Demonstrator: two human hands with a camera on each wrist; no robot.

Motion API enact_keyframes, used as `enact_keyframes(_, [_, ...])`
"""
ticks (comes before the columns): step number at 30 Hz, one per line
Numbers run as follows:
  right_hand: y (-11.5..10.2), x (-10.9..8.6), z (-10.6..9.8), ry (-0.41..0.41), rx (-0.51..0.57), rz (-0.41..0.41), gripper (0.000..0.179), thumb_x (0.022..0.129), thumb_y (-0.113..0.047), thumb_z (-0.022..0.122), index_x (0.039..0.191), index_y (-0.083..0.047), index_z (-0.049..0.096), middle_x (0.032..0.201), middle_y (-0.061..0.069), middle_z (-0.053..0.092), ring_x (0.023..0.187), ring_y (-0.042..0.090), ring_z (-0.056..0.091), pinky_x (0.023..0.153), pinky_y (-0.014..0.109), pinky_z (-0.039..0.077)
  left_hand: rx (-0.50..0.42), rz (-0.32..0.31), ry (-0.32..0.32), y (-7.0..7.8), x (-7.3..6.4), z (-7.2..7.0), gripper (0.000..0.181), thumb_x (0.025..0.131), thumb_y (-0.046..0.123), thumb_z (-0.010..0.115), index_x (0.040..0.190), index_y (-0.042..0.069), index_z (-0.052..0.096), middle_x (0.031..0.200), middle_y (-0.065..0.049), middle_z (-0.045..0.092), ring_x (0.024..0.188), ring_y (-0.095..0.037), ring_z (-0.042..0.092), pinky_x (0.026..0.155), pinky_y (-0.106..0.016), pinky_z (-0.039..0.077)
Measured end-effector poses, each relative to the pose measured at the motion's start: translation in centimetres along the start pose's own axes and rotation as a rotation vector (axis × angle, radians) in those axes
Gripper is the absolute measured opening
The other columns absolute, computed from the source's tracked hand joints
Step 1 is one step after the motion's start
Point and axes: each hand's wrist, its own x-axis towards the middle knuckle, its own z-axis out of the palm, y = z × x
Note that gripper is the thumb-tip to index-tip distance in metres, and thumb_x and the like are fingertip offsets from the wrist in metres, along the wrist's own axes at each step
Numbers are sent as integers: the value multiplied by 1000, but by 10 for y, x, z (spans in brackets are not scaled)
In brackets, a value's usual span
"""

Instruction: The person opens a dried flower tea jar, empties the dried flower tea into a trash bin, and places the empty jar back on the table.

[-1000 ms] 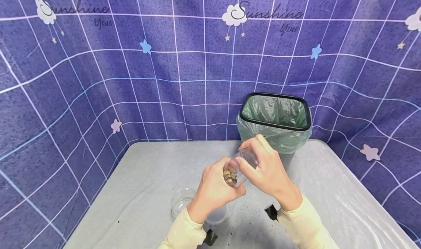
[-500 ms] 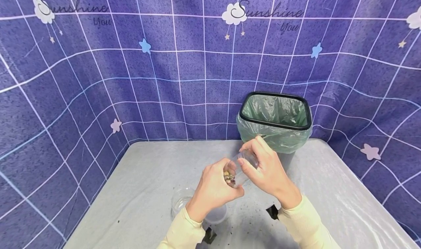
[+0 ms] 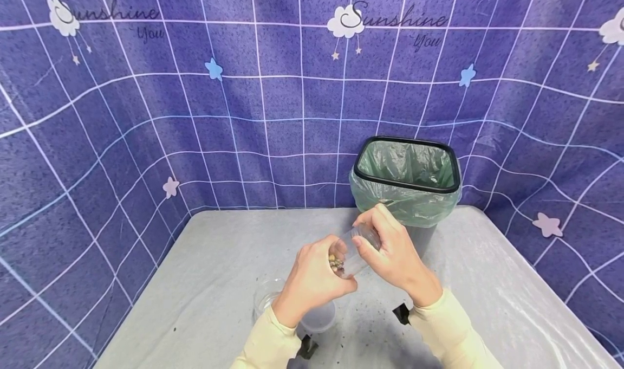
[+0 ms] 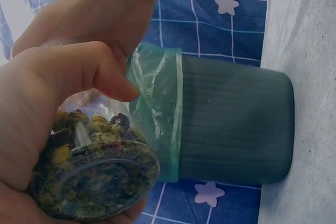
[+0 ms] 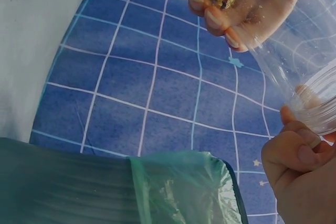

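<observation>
Over a pale grey table (image 3: 219, 260), your cream sleeves (image 3: 273, 336) extend forward, a small black piece (image 3: 307, 347) at each cuff. Beside your left forearm lie a translucent round lid (image 3: 319, 317) and a clear round container (image 3: 263, 296), both partly hidden, with dark specks (image 3: 363, 325) scattered nearby. Just beyond, your left hand (image 3: 312, 279) curls round the lower end of a clear jar (image 3: 353, 260), raised off the tabletop and tilted, dried flower heads (image 4: 100, 156) gathered toward its base. Your right hand (image 3: 392, 252) grips the ringed upper end between thumb and fingers; whether that end is capped, you cannot tell. Behind your right hand stands a ribbed bin (image 4: 236, 119), its green liner (image 3: 424, 209) folded outward below a black rim (image 3: 409, 186). Farthest back hangs a purple-blue cloth (image 3: 268, 141) printed with grid lines, clouds, stars and "Sunshine You."
</observation>
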Motion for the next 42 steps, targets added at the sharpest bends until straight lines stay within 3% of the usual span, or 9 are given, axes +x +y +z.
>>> enact_keyframes(11, [7,-3,8,38,27,-63,22,94,-33,64,107,-15,65,81,-2,44,69,6,35,61,18,31,19,6,-25,-4,0,-4,42,58,26,88,92,27,64,74,14,63,62,1,58,61,-24,49])
enact_keyframes(16, [9,-3,10,53,35,-78,33,100,-46,58,107,-14,65,81,-3,44,68,4,34,60,17,30,37,12,-26,-5,1,-4,42,57,27,88,91,27,63,73,14,62,62,-1,57,60,-24,48])
enact_keyframes(19, [9,-4,11,55,36,-108,40,101,-52,54,107,-14,66,83,-3,45,69,4,34,61,17,30,12,10,-57,-6,1,-5,42,57,27,89,90,27,64,73,14,62,64,-2,58,60,-24,49])
enact_keyframes(24, [10,-2,11,48,62,-159,40,100,-50,55,108,-12,66,86,-3,48,73,5,36,63,18,31,-26,1,-101,-6,2,-6,42,56,26,90,90,30,65,77,16,65,69,-3,59,65,-24,50])
enact_keyframes(35, [16,-2,8,-4,58,-154,34,100,-44,58,111,-12,66,86,-4,50,74,5,39,64,17,33,59,7,-74,-8,2,-8,42,55,29,89,88,28,63,73,15,62,65,-6,57,60,-24,48])
enact_keyframes(42, [14,-3,5,-50,13,-81,29,95,-36,64,115,-15,64,88,-5,51,73,5,42,66,18,35,87,-8,-62,-9,4,-8,43,56,28,89,90,26,63,73,12,62,64,-8,57,58,-24,47])
